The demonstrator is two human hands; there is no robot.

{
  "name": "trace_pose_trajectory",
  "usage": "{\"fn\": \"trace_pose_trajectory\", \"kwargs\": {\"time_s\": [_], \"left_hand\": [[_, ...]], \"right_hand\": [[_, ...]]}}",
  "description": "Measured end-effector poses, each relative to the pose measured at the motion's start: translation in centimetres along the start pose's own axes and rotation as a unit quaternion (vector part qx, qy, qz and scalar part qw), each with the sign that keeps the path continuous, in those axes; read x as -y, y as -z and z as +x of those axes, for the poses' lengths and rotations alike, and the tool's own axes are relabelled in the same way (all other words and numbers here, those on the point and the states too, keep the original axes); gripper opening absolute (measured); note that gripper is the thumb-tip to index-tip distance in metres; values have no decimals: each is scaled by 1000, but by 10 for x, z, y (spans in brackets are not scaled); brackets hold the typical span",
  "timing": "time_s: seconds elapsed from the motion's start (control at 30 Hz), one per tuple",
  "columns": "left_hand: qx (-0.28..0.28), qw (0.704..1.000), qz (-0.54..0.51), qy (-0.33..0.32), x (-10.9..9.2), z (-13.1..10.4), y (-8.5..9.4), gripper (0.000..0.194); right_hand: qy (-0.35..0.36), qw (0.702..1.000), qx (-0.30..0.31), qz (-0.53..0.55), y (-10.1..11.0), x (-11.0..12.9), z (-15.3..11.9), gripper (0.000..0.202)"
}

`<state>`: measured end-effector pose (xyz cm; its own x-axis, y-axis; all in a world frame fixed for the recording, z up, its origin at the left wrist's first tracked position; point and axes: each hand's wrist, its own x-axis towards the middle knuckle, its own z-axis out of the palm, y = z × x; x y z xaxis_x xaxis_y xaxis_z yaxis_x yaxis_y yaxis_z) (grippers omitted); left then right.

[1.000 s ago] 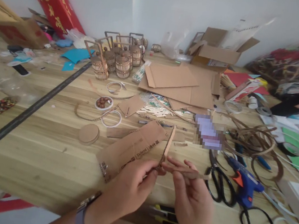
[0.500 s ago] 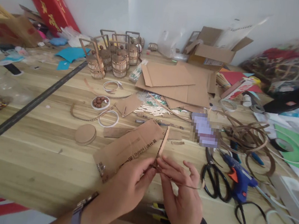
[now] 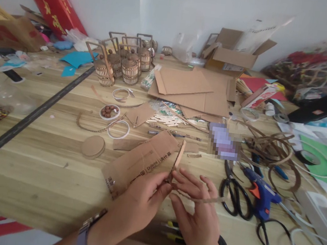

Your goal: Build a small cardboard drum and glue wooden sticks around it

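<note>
My left hand [image 3: 146, 192], wearing a wristwatch, pinches a narrow brown cardboard strip [image 3: 179, 156] between thumb and fingertips. One end of the strip points up and away; a loose tail bends off to the right. My right hand [image 3: 197, 206] is beside it, fingers stretched and thumb apart, with the tail crossing in front of its fingers. Its fingertips are close to the bend, though contact there is unclear. A printed cardboard sheet [image 3: 143, 163] lies under and beyond my left hand. Below my right hand, a yellow-and-black handled tool [image 3: 172, 229] is partly hidden.
Black-handled scissors [image 3: 236, 197] and a blue glue gun [image 3: 262, 194] with its cable lie at right. Coiled brown strips [image 3: 276, 150] are behind them. Cardboard discs [image 3: 93, 146], a bowl of brown beads [image 3: 110, 112] and several small lidded baskets [image 3: 130, 70] are farther back.
My right thumb has moved away from the fingers, and the strip's tail has turned so its flat side shows more. My left hand keeps its pinch in nearly the same place.
</note>
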<state>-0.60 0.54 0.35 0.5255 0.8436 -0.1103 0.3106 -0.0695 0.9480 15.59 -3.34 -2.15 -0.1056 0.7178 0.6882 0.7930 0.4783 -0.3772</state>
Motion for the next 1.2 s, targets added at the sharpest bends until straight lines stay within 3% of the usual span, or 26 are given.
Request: {"fn": "trace_pose_trajectory", "kwargs": {"time_s": [0.13,0.3,0.67,0.9,1.2], "left_hand": [[-4,1000,24,-14,1,-3,-1,34],[9,999,25,-43,0,-4,1,31],[5,1000,17,-8,1,-1,0,31],[15,999,26,-36,-3,-3,2,28],[-3,1000,20,-5,1,-1,-1,32]], "right_hand": [[-3,1000,-7,1,0,-1,1,19],[-76,996,-28,45,2,-2,0,19],[-4,1000,-21,-1,0,2,1,17],[-76,995,-38,44,2,1,2,20],[-23,1000,-6,4,1,3,1,15]]}}
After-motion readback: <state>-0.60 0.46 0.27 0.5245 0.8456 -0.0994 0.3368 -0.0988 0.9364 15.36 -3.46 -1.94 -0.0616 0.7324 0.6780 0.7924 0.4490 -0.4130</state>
